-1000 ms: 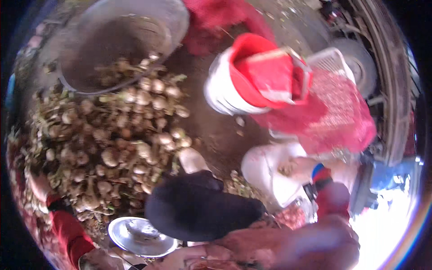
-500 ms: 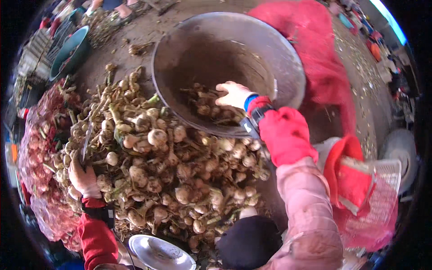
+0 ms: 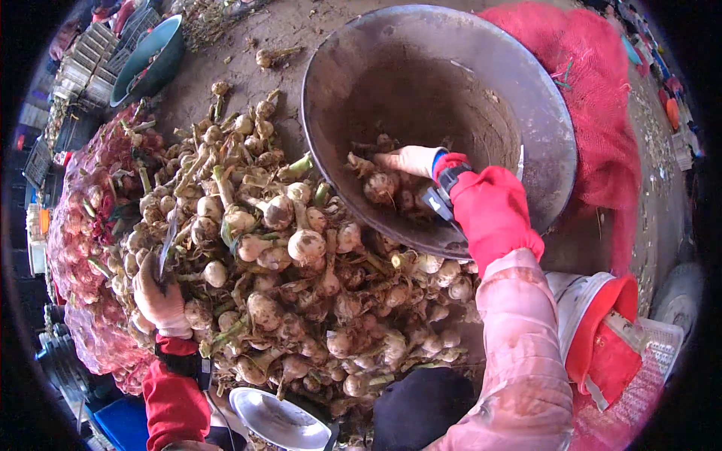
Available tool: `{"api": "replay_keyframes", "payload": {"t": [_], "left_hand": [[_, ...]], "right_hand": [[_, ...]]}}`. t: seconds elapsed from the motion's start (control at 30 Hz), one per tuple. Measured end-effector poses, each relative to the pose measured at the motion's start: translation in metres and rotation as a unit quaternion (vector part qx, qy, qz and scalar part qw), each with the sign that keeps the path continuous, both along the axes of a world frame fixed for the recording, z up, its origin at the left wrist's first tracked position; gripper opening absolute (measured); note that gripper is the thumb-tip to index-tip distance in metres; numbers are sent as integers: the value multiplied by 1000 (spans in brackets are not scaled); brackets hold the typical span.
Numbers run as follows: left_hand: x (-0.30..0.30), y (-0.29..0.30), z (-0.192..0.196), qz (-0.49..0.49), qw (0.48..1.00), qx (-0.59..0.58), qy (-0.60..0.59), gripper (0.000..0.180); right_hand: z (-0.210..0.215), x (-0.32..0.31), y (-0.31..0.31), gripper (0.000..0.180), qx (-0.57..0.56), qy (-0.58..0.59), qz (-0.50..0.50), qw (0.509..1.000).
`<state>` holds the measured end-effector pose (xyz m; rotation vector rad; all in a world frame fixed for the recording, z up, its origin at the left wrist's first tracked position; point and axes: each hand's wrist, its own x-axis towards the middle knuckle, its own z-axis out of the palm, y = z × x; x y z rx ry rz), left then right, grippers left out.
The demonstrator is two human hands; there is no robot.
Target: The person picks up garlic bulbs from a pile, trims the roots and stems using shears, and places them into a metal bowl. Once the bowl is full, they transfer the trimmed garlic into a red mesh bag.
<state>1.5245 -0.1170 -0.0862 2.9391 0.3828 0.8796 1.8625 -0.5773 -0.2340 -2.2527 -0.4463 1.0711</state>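
Note:
A big heap of dirty garlic bulbs (image 3: 286, 278) with stalks lies on the ground in front of me. My right hand (image 3: 406, 160), in a pale glove with a red cuff, reaches into a large grey metal basin (image 3: 526, 98) and rests on the garlic bulbs lying at its bottom; whether it grips one I cannot tell. My left hand (image 3: 159, 301), also gloved, sits at the left edge of the heap, shut on a knife (image 3: 167, 244) whose blade points up.
Red mesh sacks of garlic (image 3: 83, 225) lie at the left, another red net (image 3: 602, 90) behind the basin. A white bucket with red lining (image 3: 594, 323) stands at the right, a small shiny metal bowl (image 3: 274, 417) near my knees, and a green basin (image 3: 150, 56) far left.
The view swung from the white bucket to the heap and basin. My right hand went into the basin and has since reached a little deeper; the left hand stays at the heap's edge.

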Motion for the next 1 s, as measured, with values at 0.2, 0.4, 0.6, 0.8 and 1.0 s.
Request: {"api": "replay_keyframes", "payload": {"t": [0.2, 0.4, 0.6, 0.8, 1.0], "left_hand": [[12, -13, 3, -6, 999, 44, -12, 47], [-2, -12, 9, -22, 999, 30, -27, 49], [-2, -3, 0, -45, 998, 3, -41, 43], [7, -16, 2, -39, 998, -23, -46, 42], [4, -13, -1, -65, 993, -72, -61, 46]], "right_hand": [[26, -12, 8, 81, 17, 72, 7, 997], [160, -95, -3, 68, 264, 68, 225, 935], [104, -35, 11, 53, 143, -229, 3, 963], [-4, 21, 39, 67, -186, -242, 74, 949], [80, -5, -6, 58, 149, -105, -16, 983]]}}
